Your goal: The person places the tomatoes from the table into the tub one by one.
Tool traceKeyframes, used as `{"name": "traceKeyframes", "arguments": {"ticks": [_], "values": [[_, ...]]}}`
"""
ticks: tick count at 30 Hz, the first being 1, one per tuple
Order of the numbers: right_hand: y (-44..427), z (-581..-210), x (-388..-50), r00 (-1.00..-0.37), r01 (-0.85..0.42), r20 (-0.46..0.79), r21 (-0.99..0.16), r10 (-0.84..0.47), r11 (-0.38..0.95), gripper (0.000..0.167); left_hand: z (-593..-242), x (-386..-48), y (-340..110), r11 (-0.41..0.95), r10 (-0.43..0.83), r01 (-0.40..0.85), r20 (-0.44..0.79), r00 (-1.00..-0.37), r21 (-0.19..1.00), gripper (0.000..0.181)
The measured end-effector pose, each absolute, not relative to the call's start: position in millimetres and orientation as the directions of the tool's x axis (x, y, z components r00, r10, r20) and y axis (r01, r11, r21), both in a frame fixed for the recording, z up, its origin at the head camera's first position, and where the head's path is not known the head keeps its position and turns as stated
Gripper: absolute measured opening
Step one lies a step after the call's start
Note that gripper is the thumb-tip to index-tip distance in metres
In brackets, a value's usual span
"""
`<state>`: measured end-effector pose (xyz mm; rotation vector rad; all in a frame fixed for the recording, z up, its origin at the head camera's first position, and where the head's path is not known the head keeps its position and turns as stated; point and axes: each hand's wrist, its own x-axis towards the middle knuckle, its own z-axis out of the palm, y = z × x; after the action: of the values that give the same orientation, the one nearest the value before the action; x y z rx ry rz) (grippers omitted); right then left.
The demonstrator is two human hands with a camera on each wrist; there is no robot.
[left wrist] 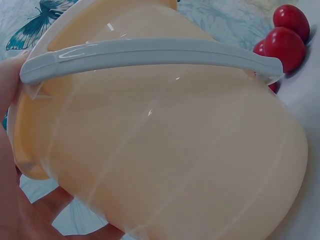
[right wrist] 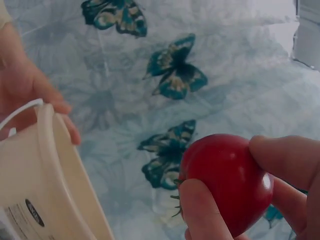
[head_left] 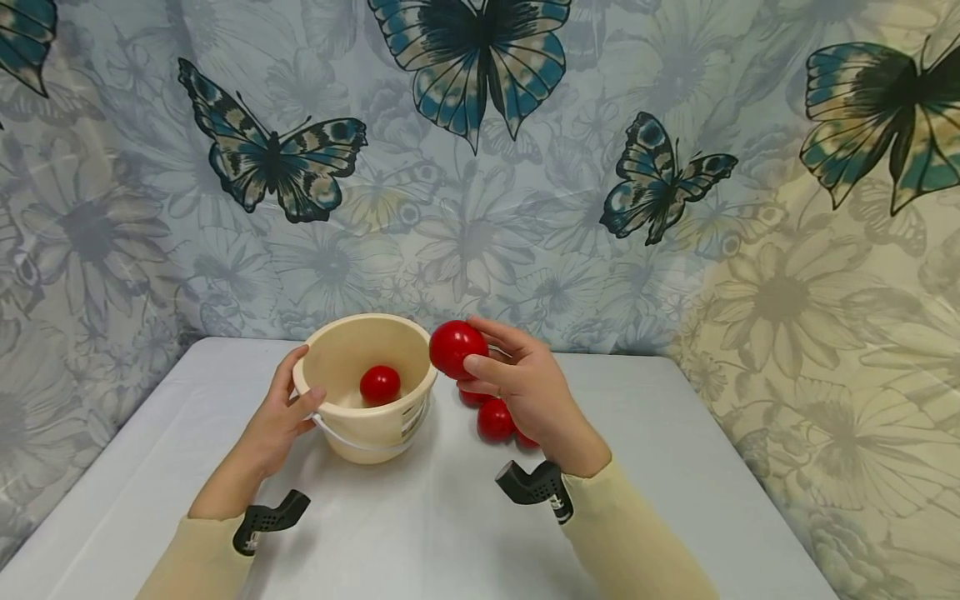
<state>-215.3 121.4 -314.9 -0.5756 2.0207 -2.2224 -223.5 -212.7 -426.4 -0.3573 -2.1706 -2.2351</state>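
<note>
A cream bucket (head_left: 367,433) with a pale handle (left wrist: 150,52) stands tilted on the table. My left hand (head_left: 277,417) grips its rim on the left side, thumb over the edge. One tomato (head_left: 380,385) lies inside the bucket. Just right of the rim, my right hand (head_left: 536,392) holds another red tomato (head_left: 457,349) between thumb and fingers, above the table. In the right wrist view green sepals show on this held tomato (right wrist: 227,180). Below the right hand several more tomatoes (head_left: 496,421) lie on the table, partly hidden by it.
A white cloth covers the table (head_left: 420,533). Behind it hangs a blue and cream curtain (head_left: 480,242) printed with butterflies and flowers. Dark camera mounts (head_left: 272,521) sit on both wrists.
</note>
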Motion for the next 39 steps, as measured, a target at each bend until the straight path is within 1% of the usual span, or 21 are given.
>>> {"name": "traceKeyframes", "arguments": {"ticks": [5, 9, 18, 21, 25, 29, 33, 39], "values": [[98.6, -312.8, -226.6, -0.908, -0.204, 0.236, -0.971, -0.347, -0.127, 0.047, -426.6, -223.3, -212.6, -0.037, 0.153, 0.164, 0.168, -0.974, 0.986, 0.073], [81.6, -315.3, -236.1, -0.908, -0.201, 0.235, -0.971, -0.348, -0.13, 0.048, -427.5, -223.3, -212.6, -0.035, 0.15, 0.159, 0.163, -0.975, 0.987, 0.073], [47.2, -331.3, -252.7, -0.906, -0.139, 0.193, -0.977, -0.377, -0.164, 0.049, -428.4, -221.8, -213.2, -0.047, 0.146, 0.155, 0.16, -0.976, 0.987, 0.073], [35.9, -336.7, -256.3, -0.909, -0.132, 0.177, -0.981, -0.378, -0.14, 0.049, -428.3, -221.9, -213.4, -0.052, 0.148, 0.158, 0.164, -0.975, 0.986, 0.073], [26.1, -346.5, -260.3, -0.914, -0.128, 0.144, -0.989, -0.38, -0.068, 0.05, -428.1, -222.2, -213.0, -0.041, 0.148, 0.161, 0.165, -0.975, 0.986, 0.073], [23.4, -352.4, -261.3, -0.918, -0.156, 0.148, -0.988, -0.369, -0.009, 0.046, -427.3, -222.4, -212.1, -0.037, 0.149, 0.161, 0.165, -0.975, 0.986, 0.073], [24.0, -353.0, -261.9, -0.921, -0.169, 0.155, -0.986, -0.357, 0.008, 0.045, -426.5, -223.3, -211.3, -0.035, 0.148, 0.164, 0.167, -0.975, 0.986, 0.073], [21.4, -351.8, -263.4, -0.931, -0.131, 0.122, -0.991, -0.345, 0.004, 0.049, -427.2, -223.2, -213.3, -0.027, 0.147, 0.164, 0.166, -0.975, 0.986, 0.073]]}}
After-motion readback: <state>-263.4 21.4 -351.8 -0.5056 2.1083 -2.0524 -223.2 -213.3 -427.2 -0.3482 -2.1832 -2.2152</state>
